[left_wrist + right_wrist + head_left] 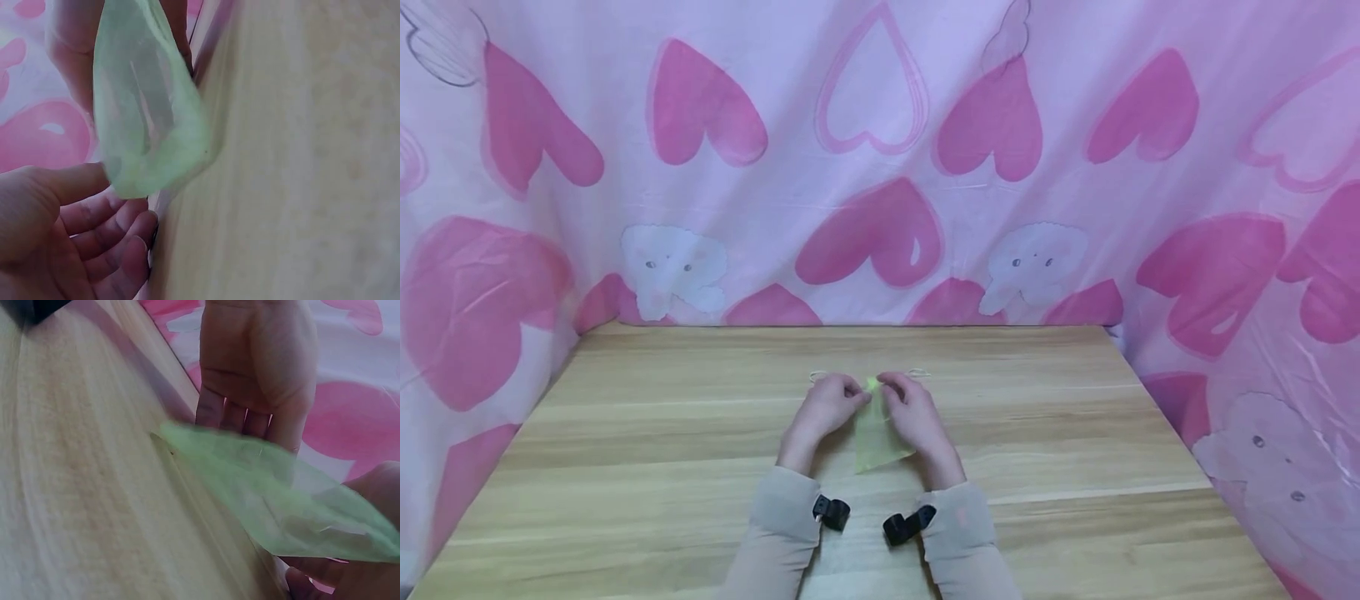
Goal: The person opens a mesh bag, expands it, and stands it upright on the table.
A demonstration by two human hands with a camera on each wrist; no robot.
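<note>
A sheer yellow-green drawstring pouch (878, 446) hangs between the two hands over the wooden table, gathered at its top and spreading toward the person. My left hand (832, 406) pinches the gathered top from the left. From the other side, my right hand (912, 410) grips the same top edge. Pale cord loops (917, 372) stick out beyond both hands. In the left wrist view the thin fabric (147, 169) reaches the left thumb, and the index fingertip is hidden. The right wrist view has the pouch (244, 494) covering part of the fingers of both hands.
The wooden table (647, 458) has its back edge against a pink and white curtain (865, 83) printed with hearts, which also hangs along both sides. Black wrist cameras (832, 512) are strapped over the beige sleeves (958, 521).
</note>
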